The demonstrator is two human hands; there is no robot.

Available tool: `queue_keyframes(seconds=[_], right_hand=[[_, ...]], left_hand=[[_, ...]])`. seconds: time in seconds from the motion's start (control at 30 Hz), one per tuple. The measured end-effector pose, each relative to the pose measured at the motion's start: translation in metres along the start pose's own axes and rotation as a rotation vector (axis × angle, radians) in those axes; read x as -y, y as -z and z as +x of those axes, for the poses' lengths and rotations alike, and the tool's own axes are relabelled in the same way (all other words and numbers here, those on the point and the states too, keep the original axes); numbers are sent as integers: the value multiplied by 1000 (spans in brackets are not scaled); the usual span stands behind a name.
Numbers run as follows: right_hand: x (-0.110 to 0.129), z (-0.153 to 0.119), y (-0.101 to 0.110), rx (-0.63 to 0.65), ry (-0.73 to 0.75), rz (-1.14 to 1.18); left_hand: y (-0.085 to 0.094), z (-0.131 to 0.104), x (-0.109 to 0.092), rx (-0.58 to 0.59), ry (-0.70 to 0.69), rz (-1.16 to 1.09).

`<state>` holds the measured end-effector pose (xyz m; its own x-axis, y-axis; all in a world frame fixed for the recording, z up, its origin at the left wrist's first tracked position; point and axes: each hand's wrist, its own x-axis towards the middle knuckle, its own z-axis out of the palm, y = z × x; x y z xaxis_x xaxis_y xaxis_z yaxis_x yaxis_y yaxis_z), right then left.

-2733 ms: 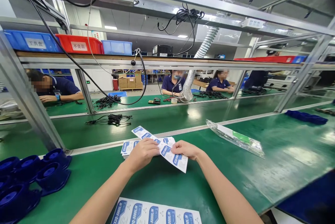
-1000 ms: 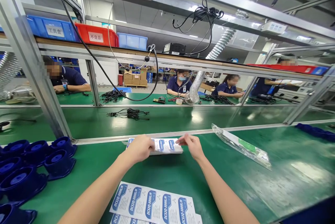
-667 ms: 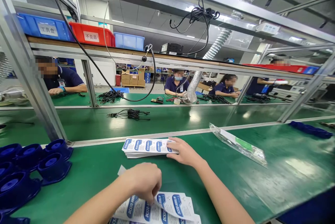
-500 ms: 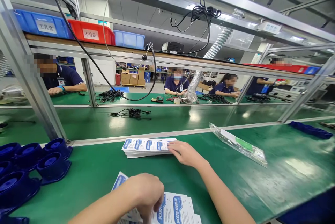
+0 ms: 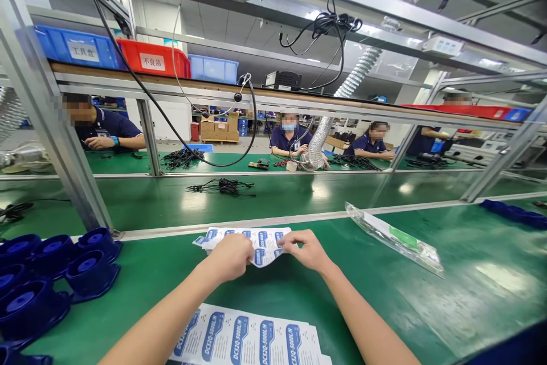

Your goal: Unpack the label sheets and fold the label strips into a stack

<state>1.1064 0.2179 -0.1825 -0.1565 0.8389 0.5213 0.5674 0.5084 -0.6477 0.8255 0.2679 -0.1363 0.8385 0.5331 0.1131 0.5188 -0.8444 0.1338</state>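
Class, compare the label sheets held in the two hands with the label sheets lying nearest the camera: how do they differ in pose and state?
The held label sheets are gripped by the left hand and right hand, with one edge curling; the near label sheets lie flat and untouched on the green bench. The held sheets sit farther away, near the metal rail; the near sheets run off the picture's bottom edge. Both are white with blue labels.

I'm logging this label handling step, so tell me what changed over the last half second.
The left hand left the near label sheets, carried a label sheet forward, and now grips it with the right hand above the far label stack. The right hand, which lay flat on that stack, now pinches the sheet. The blue plastic parts and clear bag stayed put.
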Motion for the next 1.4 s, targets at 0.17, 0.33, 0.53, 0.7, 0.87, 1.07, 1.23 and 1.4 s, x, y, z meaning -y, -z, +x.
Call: queue_keyframes(seconds=[0.17, 0.33, 0.53, 0.7, 0.87, 1.07, 1.23, 1.4], right_hand=[[-11, 1, 1, 154, -11, -333], [3, 1, 3, 305, 53, -559], [4, -1, 4, 323, 185, -639], [-10, 1, -6, 183, 203, -699], [3, -1, -2, 188, 213, -606], [-1, 0, 2, 121, 210, -459], [1, 2, 3, -21, 117, -176], [13, 0, 6, 147, -25, 103]], left_hand=[[10, -21, -52, 221, -125, 48], [-3, -27, -86, 584, -158, 139], [3, -30, -63, 516, -109, -86], [6, -11, -17, -103, 84, -178], [-16, 6, 20, -108, 155, -167], [-22, 12, 24, -159, 37, -88], [-18, 11, 21, -178, 13, 20], [-1, -2, 2, -50, -124, 36]])
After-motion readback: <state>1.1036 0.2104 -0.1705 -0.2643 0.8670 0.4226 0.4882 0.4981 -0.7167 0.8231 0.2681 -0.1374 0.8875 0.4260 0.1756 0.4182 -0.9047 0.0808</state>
